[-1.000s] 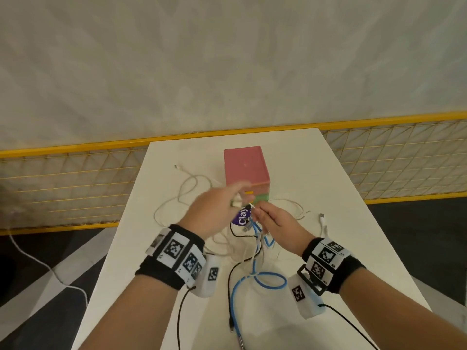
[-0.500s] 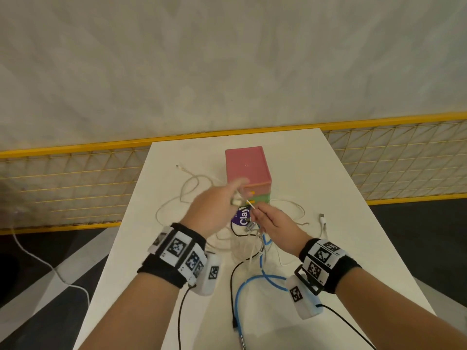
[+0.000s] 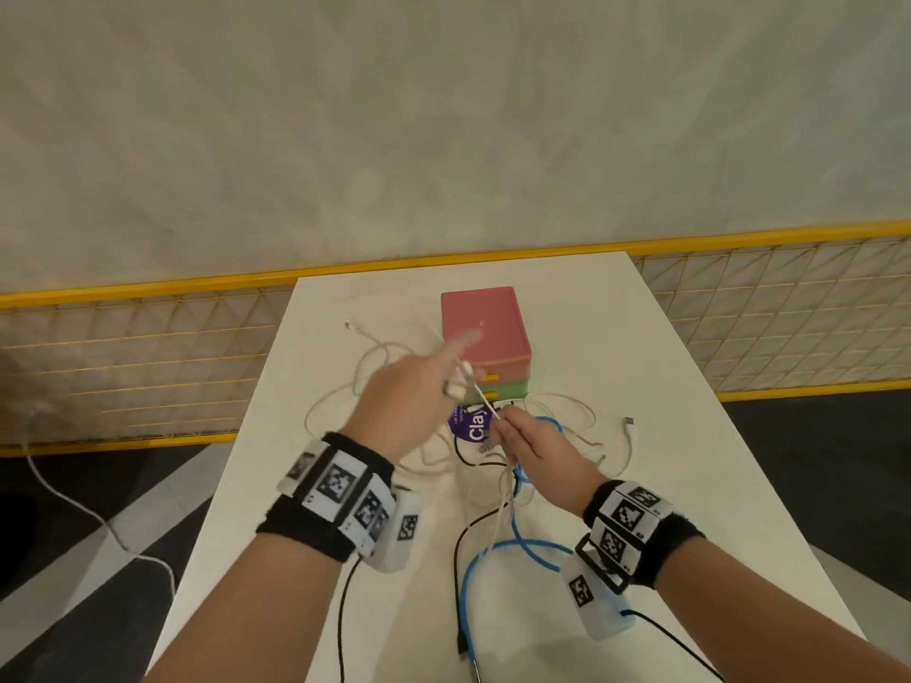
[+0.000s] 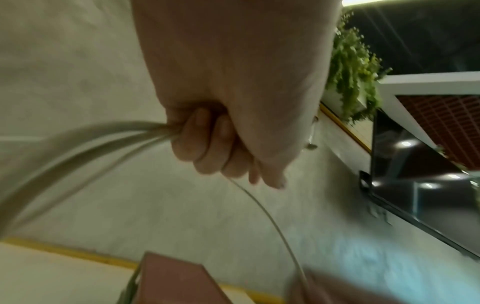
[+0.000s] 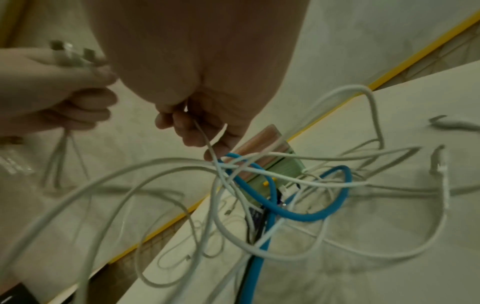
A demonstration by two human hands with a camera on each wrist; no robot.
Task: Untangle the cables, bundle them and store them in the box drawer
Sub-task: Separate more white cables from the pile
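Observation:
A tangle of white cables (image 3: 581, 438) lies with a blue cable (image 3: 522, 547) and a black cable (image 3: 458, 539) on the white table (image 3: 690, 436), in front of the pink and green drawer box (image 3: 485, 332). My left hand (image 3: 409, 401) is raised over the tangle; its fingers curl round several white cable strands (image 4: 109, 135), with the plug ends (image 5: 70, 53) sticking out above the fist. My right hand (image 3: 532, 443) pinches one thin white strand (image 5: 205, 139) that runs taut up to the left hand. In the right wrist view the blue cable (image 5: 293, 214) loops through the white ones.
A purple round label reading "Clay" (image 3: 471, 423) lies under the cables by the box. A yellow-framed mesh fence (image 3: 148, 357) runs behind the table. A white cord (image 3: 88, 510) trails on the dark floor at the left. Loose plugs (image 3: 631, 426) lie at the right.
My left hand has risen and moved away toward the box, drawing the white strand taut from my right hand. The blue cable's loop has shifted on the table.

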